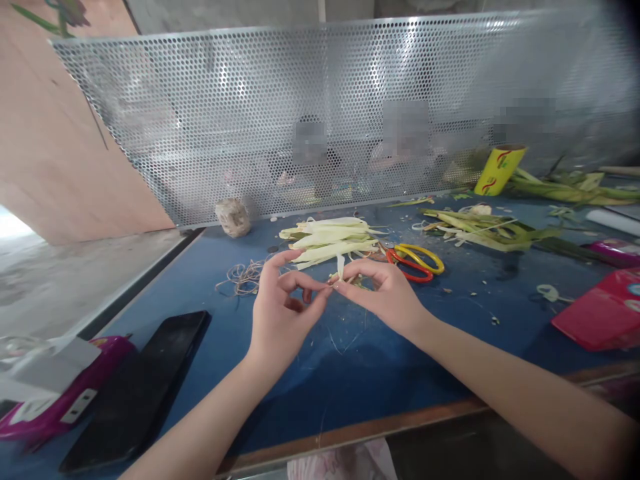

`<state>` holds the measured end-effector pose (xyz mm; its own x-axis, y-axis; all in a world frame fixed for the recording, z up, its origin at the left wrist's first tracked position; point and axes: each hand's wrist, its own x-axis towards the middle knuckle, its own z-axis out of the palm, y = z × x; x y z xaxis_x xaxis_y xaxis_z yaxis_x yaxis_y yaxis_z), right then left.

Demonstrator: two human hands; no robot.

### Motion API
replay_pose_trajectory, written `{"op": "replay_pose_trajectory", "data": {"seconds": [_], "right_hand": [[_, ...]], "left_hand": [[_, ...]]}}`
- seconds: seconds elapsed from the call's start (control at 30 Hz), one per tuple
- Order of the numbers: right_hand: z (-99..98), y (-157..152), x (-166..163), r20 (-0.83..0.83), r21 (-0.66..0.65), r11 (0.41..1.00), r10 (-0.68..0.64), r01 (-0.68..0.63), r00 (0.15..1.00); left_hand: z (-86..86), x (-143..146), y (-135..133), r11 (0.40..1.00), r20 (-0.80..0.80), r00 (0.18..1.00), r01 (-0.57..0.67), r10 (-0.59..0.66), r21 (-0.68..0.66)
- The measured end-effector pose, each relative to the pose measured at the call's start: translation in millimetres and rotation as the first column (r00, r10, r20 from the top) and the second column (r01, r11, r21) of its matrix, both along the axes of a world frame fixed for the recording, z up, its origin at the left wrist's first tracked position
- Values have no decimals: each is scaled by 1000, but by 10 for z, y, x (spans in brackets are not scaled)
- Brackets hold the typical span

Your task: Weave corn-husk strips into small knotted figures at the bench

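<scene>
My left hand [283, 303] and my right hand [383, 293] meet over the blue table [350, 360], fingertips almost touching. Both pinch something small and thin between thumb and fingers; a pale strip tip shows just above the right fingers. I cannot name what the pinches hold. Just behind the hands lies a pile of pale green leaf strips [330, 241]. Scissors with red and yellow handles [415, 260] lie right of the pile, close to my right hand. A tangle of twine [243, 275] lies left of my left hand.
A black phone [143, 387] and a magenta object [55, 400] lie at the near left. A twine ball [233, 217] stands by the perforated metal screen [320, 113]. More green leaves [493, 230], a yellow cup [499, 170] and a red packet [600, 313] are to the right.
</scene>
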<state>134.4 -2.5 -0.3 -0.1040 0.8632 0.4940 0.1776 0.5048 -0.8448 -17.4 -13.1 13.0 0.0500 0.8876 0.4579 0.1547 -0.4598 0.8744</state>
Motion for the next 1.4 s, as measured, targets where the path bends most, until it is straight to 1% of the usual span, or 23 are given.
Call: {"op": "replay_pose_trajectory", "data": {"seconds": [0.17, 0.3, 0.4, 0.47, 0.53, 0.6, 0.67, 0.77, 0.87, 0.97, 1.0, 1.03, 1.13, 1.2, 1.27, 1.3, 1.4], "right_hand": [[-31, 18, 15, 14, 49, 996, -80, 79, 997], [-20, 14, 14, 26, 26, 996, -84, 84, 996], [3, 19, 23, 22, -7, 996, -85, 86, 996], [10, 33, 43, 37, -40, 998, -48, 49, 998], [11, 49, 69, 65, -93, 995, 35, -29, 997], [7, 55, 88, 86, -168, 979, 135, -119, 987], [6, 47, 91, 81, -231, 952, 227, -203, 971], [7, 20, 77, 41, -264, 912, 337, -315, 941], [3, 6, 69, 14, -279, 895, 367, -349, 930], [-13, 9, 71, 6, -298, 879, 392, -372, 920], [-20, 11, 70, 0, -308, 871, 401, -382, 916], [-28, 12, 68, -10, -321, 865, 405, -386, 914], [-53, 14, 57, -67, -358, 851, 388, -385, 919], [-68, 15, 50, -80, -374, 848, 373, -374, 925], [-79, 13, 46, -46, -390, 851, 363, -351, 931], [-82, 10, 45, -21, -395, 855, 357, -336, 934], [-79, -5, 44, 58, -389, 873, 343, -296, 937]], "left_hand": [[29, 8, 7, 996, 83, 996, 38, -31, -78], [58, 9, 5, 988, 146, 988, 76, -56, -136], [63, -2, 6, 985, 174, 983, 88, -62, -146], [56, -17, 17, 983, 181, 981, 99, -71, -153], [48, -35, 35, 978, 201, 976, 122, -86, -171], [43, -43, 57, 965, 238, 966, 154, -102, -213], [40, -36, 73, 934, 275, 953, 206, -124, -292], [31, -11, 85, 858, 349, 919, 324, -185, -399], [10, 4, 85, 794, 466, 863, 419, -197, -441], [-15, 3, 88, 727, 530, 831, 468, -168, -503], [-20, 2, 91, 716, 537, 827, 475, -165, -512], [-24, 1, 95, 718, 541, 825, 474, -161, -510], [-18, -1, 110, 754, 549, 823, 450, -144, -477], [-11, -1, 114, 759, 548, 821, 456, -159, -464], [-10, 4, 111, 761, 521, 832, 459, -189, -458], [-14, 7, 109, 774, 499, 846, 440, -188, -454], [-34, 11, 110, 809, 444, 885, 362, -142, -463]]}}
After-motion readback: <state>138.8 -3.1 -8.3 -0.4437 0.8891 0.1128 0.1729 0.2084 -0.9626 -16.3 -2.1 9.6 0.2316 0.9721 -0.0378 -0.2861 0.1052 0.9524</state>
